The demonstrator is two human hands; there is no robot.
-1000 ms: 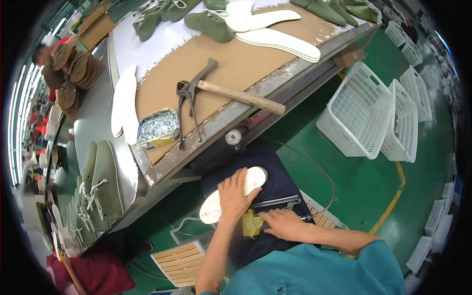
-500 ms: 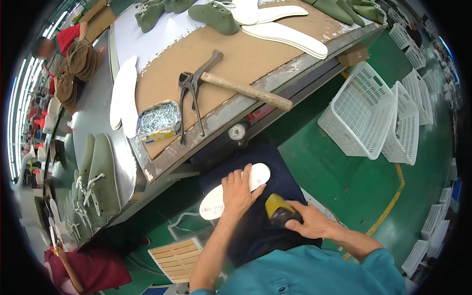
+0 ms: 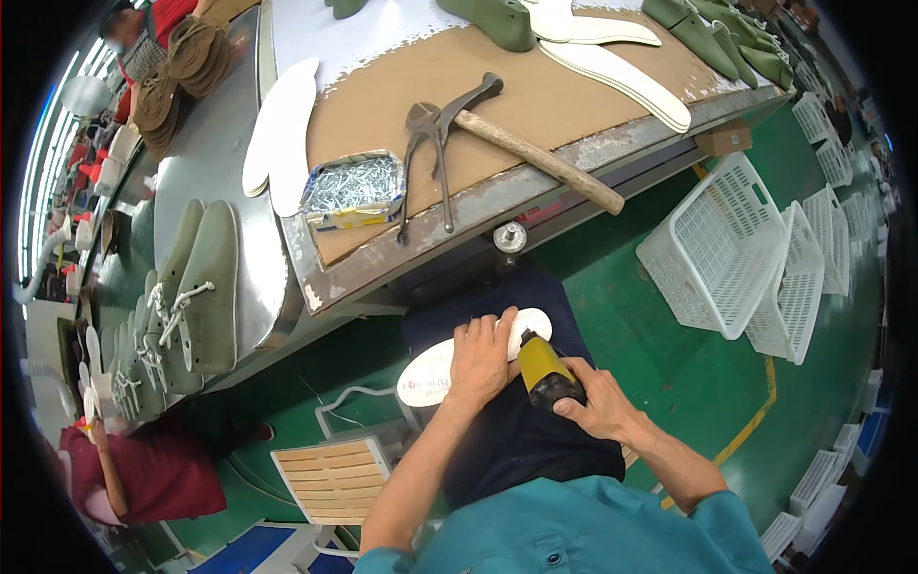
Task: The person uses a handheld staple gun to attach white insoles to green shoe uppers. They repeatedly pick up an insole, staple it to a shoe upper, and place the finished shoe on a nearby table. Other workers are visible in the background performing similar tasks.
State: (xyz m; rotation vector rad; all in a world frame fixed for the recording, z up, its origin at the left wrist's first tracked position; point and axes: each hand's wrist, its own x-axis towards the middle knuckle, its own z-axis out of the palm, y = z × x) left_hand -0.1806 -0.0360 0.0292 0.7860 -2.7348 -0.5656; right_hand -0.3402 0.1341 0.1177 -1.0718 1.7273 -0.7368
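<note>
White insole [image 3: 426, 378] above the person's lap, long axis slanting from lower left to upper right, broader end leftward; from my remote post I see the left hand [image 3: 481, 362] clamped across its middle, fingertips at the far edge; right hand [image 3: 598, 402] closed round a yellow-and-black tool [image 3: 548, 371], nose aimed up and left; the relation I watch: the insole's right-hand end lies by that nose, up-left of the right grip, so the right hand is nearer that end by way of the tool; whether nose and insole touch, I cannot tell; dark cloth [image 3: 497, 450] beneath; next out, the worktable [image 3: 497, 210], bearing an open box [image 3: 359, 218] of small metal pieces, pincers [image 3: 444, 187] just beside it, and a wooden-handled hammer [image 3: 550, 163] against them, handle overhanging the edge; pale soles [image 3: 282, 143] left of the box; green shoe lasts [image 3: 212, 297] at far left; white basket [image 3: 698, 292] on the floor at right; farther off, a co-worker in red [image 3: 172, 11] near brown stacks [image 3: 196, 57].
</note>
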